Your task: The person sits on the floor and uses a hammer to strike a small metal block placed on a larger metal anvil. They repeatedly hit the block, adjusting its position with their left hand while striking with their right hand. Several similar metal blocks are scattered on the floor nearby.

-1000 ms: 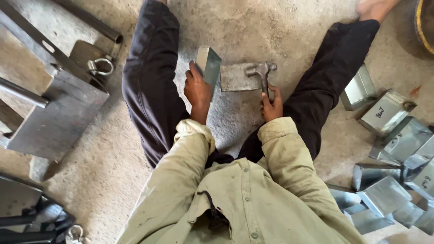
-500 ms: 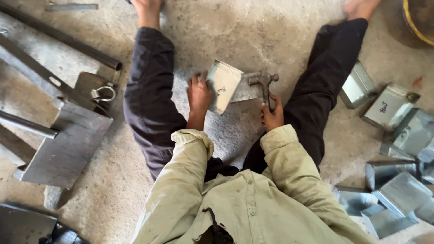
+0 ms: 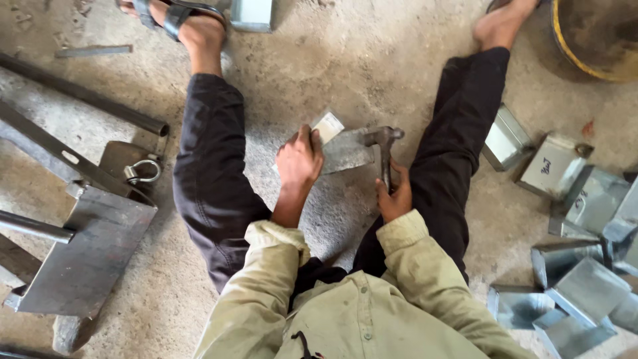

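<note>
Since half a second ago, left hand (image 3: 299,159) has pressed the metal sheet (image 3: 327,126) flat beside the hammer (image 3: 384,143) gripped by right hand (image 3: 393,197); shaping unfinished.

Single head view, close, looking straight down at floor (image 3: 372,60)

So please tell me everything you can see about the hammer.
The hammer looks old and all metal, dark grey with a dull, worn surface. Its head is at the top, lying across a flat metal plate on the concrete floor; the handle runs down toward the person. The right hand grips the lower end of the handle. The left hand does not touch it; it presses a folded sheet-metal piece beside the hammer. The hammer sits between the person's spread legs.
</note>
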